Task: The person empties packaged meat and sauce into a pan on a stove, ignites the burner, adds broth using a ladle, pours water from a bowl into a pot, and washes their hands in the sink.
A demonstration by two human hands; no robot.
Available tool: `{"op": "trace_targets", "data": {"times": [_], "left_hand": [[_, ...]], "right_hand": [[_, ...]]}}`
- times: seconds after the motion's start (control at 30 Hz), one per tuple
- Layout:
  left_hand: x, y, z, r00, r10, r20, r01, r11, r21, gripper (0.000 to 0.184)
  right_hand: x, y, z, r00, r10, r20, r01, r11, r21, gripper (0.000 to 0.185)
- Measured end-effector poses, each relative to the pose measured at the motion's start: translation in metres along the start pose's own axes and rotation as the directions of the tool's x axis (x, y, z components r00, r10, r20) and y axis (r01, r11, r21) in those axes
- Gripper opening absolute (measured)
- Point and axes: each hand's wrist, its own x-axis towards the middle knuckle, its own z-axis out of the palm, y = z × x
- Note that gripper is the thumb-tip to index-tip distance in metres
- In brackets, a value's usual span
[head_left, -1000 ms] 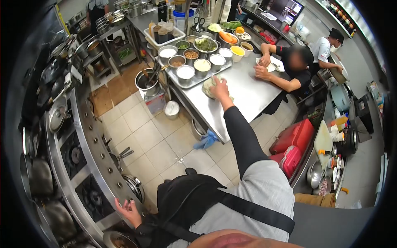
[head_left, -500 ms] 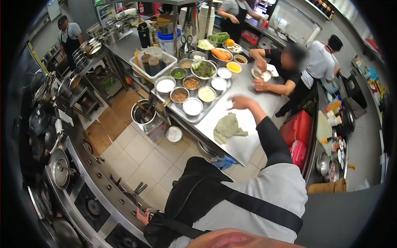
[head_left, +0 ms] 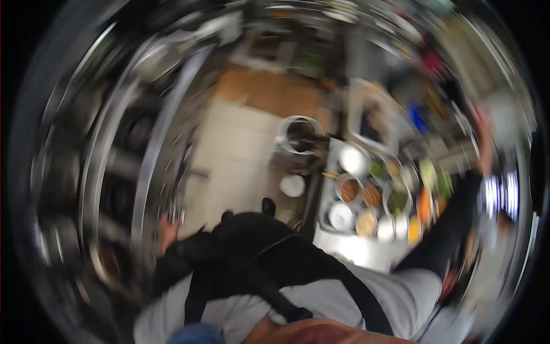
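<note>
My left hand (head_left: 168,229) hangs low at the left, beside the front of the stove (head_left: 152,155). Its fingers are smeared by motion, and whether they hold anything cannot be made out. My right arm, in a black sleeve, stretches far out to the right past the counter (head_left: 355,249). At its end my right hand (head_left: 484,129) is raised near the shelving, too blurred to show its fingers. Between the arm and the floor lie bowls of ingredients, among them a white bowl (head_left: 341,215), a bowl of brown food (head_left: 349,190) and a bowl of greens (head_left: 397,200).
A pot (head_left: 300,135) with a dark interior stands by the counter's left end, and a small white-topped container (head_left: 292,185) is below it. Brown mats (head_left: 266,92) cover part of the tiled floor (head_left: 229,149). A clear tub (head_left: 372,117) stands beyond the bowls.
My view has swung sharply and blurred, with the counter now lower right. My right hand has gone from above the grey-green cloth to far out right. The cloth is no longer visible.
</note>
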Motion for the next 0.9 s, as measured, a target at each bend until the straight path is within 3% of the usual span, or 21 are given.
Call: {"op": "trace_targets", "data": {"times": [0.03,0.07,0.1,0.13,0.17,0.2,0.27,0.3,0.37,0.43,0.5,0.6,0.63,0.73,0.77,0.83,0.9], "left_hand": [[0.000,-0.057,0.025,0.996,-0.077,0.046,0.083,0.989,-0.126,0.065],[-0.029,-0.071,0.041,0.991,-0.047,-0.129,0.028,0.988,-0.150,0.064],[-0.055,-0.043,0.027,0.987,-0.118,-0.107,0.104,0.986,-0.129,0.065],[-0.081,-0.012,0.009,0.954,-0.300,0.021,0.283,0.874,-0.396,0.069],[-0.082,-0.066,0.035,0.942,-0.292,-0.165,0.280,0.956,-0.088,0.071],[-0.094,-0.066,0.031,0.880,-0.443,-0.172,0.423,0.895,-0.140,0.074],[-0.098,-0.068,0.007,0.697,-0.711,0.093,0.639,0.557,-0.531,0.076],[-0.095,-0.076,-0.001,0.636,-0.763,0.119,0.623,0.417,-0.662,0.070],[-0.092,-0.099,-0.007,0.530,-0.825,0.195,0.509,0.125,-0.852,0.063],[-0.080,-0.148,-0.002,0.444,-0.869,0.217,0.246,-0.115,-0.962,0.062],[-0.061,-0.196,0.002,0.334,-0.897,0.290,-0.040,-0.320,-0.946,0.067],[-0.039,-0.235,-0.007,0.269,-0.904,0.331,-0.401,-0.418,-0.815,0.067],[-0.028,-0.249,-0.005,0.254,-0.903,0.347,-0.470,-0.429,-0.771,0.065],[-0.007,-0.293,0.006,0.349,-0.841,0.414,-0.599,-0.539,-0.592,0.056],[0.001,-0.305,0.011,0.310,-0.861,0.403,-0.654,-0.501,-0.567,0.051],[0.006,-0.320,0.014,0.313,-0.847,0.430,-0.668,-0.518,-0.534,0.048],[0.001,-0.316,0.015,0.368,-0.836,0.406,-0.662,-0.542,-0.517,0.047]], "right_hand": [[0.002,-0.021,0.022,0.999,-0.051,0.008,0.051,0.998,0.032,0.089],[0.003,-0.057,0.046,0.994,-0.112,-0.006,0.112,0.991,0.076,0.087],[0.002,-0.095,0.070,0.986,-0.162,-0.028,0.164,0.978,0.125,0.086],[-0.004,-0.143,0.100,0.977,-0.210,-0.041,0.214,0.959,0.184,0.084],[-0.024,-0.191,0.119,0.967,-0.247,-0.060,0.254,0.939,0.232,0.082],[-0.052,-0.234,0.133,0.959,-0.277,-0.054,0.281,0.916,0.287,0.081],[-0.109,-0.302,0.144,0.940,-0.341,-0.025,0.327,0.876,0.355,0.078],[-0.135,-0.326,0.145,0.931,-0.365,0.002,0.337,0.862,0.380,0.076],[-0.179,-0.359,0.145,0.920,-0.391,0.038,0.341,0.844,0.413,0.073],[-0.214,-0.387,0.140,0.910,-0.411,0.058,0.350,0.834,0.428,0.070],[-0.250,-0.412,0.126,0.907,-0.413,0.079,0.344,0.836,0.428,0.067],[-0.286,-0.436,0.108,0.910,-0.401,0.104,0.326,0.848,0.417,0.062],[-0.295,-0.444,0.099,0.915,-0.385,0.116,0.310,0.859,0.408,0.061],[-0.313,-0.467,0.076,0.921,-0.365,0.134,0.274,0.854,0.443,0.057],[-0.317,-0.475,0.069,0.922,-0.363,0.137,0.261,0.841,0.473,0.055],[-0.323,-0.499,0.061,0.902,-0.408,0.139,0.250,0.758,0.603,0.053],[-0.330,-0.530,0.065,0.810,-0.562,0.170,0.192,0.526,0.828,0.050]]}}
